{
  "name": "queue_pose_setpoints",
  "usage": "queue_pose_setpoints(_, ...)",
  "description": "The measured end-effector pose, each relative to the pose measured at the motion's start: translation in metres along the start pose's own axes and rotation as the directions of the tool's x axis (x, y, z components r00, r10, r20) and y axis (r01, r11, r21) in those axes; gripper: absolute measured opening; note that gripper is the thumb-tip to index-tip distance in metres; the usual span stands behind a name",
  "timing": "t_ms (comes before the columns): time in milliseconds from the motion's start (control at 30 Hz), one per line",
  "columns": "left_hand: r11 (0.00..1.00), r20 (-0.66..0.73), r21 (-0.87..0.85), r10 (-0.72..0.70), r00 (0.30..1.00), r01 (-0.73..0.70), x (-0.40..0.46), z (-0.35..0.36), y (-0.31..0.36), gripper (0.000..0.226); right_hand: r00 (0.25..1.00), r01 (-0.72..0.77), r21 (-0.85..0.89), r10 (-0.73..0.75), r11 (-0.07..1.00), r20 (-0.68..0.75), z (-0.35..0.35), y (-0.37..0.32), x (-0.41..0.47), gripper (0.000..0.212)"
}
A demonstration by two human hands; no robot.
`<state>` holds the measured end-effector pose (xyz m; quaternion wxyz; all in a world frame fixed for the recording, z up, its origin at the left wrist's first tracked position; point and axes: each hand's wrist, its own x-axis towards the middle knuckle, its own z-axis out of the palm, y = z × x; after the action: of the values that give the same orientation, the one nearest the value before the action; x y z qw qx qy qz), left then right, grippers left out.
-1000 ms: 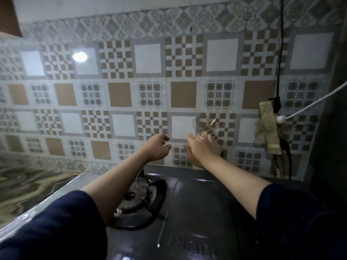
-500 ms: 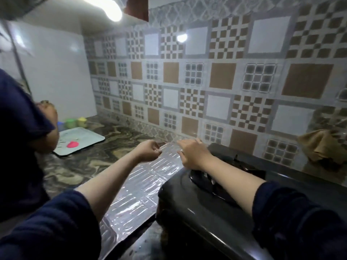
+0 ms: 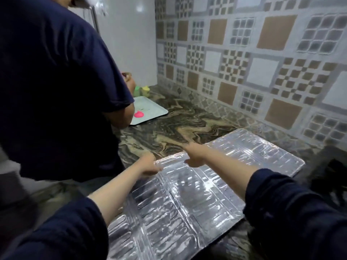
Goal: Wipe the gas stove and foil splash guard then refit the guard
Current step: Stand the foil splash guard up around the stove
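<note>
Dark navy long sleeves [image 3: 62, 229], pushed-up cuffs

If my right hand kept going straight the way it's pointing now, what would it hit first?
Probably the marbled brown stone countertop just past the far edge of the silver embossed foil splash guard. Beyond the right hand, further along that line, lies the white tray, though depth is unclear.
</note>
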<state>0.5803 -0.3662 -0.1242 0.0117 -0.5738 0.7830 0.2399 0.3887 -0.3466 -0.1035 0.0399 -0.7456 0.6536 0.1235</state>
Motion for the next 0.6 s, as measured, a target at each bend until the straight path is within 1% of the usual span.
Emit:
queue_pose_setpoints(67, 0.998, 0.025, 0.008, -0.063, 0.998, 0.063, 0.008, 0.006, -0.022, 0.07, 0.998, 0.015, -0.03, -0.013, 0.999, 0.058, 0.011, -0.011, 0.029, 0.044)
queue_pose_setpoints(133, 0.99, 0.055, 0.045, -0.135, 0.989, 0.132, 0.015, 0.012, -0.04, 0.071, 0.993, 0.019, -0.041, -0.014, 0.999, 0.114, 0.022, -0.016, 0.049, 0.051)
queue_pose_setpoints(233, 0.973, 0.06, 0.068, -0.225, 0.973, 0.221, 0.026, 0.019, -0.062, 0.076, 0.978, -0.012, -0.027, 0.017, 1.0, 0.207, 0.035, -0.021, 0.077, 0.083)
queue_pose_setpoints(300, 0.968, 0.063, 0.083, -0.243, 0.968, 0.237, 0.032, 0.021, -0.07, 0.078, 0.97, -0.023, -0.035, 0.031, 0.999, 0.242, 0.042, -0.023, 0.09, 0.103)
queue_pose_setpoints(367, 0.966, 0.061, 0.091, -0.248, 0.967, 0.242, 0.035, 0.024, -0.075, 0.075, 0.965, -0.018, -0.073, 0.036, 0.997, 0.26, 0.046, -0.022, 0.099, 0.114)
queue_pose_setpoints(433, 0.964, 0.035, 0.094, -0.254, 0.967, 0.25, 0.037, 0.025, -0.078, 0.069, 0.952, -0.01, -0.122, 0.047, 0.992, 0.302, 0.044, -0.021, 0.104, 0.112)
queue_pose_setpoints(500, 0.963, 0.01, 0.104, -0.251, 0.968, 0.249, 0.038, 0.026, -0.081, 0.065, 0.944, -0.01, -0.176, 0.067, 0.984, 0.323, 0.041, -0.022, 0.109, 0.1)
queue_pose_setpoints(567, 0.967, 0.012, 0.104, -0.235, 0.972, 0.233, 0.039, 0.024, -0.083, 0.069, 0.94, -0.002, -0.237, 0.083, 0.972, 0.332, 0.037, -0.022, 0.114, 0.093)
queue_pose_setpoints(600, 0.971, 0.026, 0.086, -0.224, 0.974, 0.221, 0.039, 0.021, -0.084, 0.072, 0.937, 0.003, -0.257, 0.087, 0.967, 0.338, 0.035, -0.022, 0.116, 0.097)
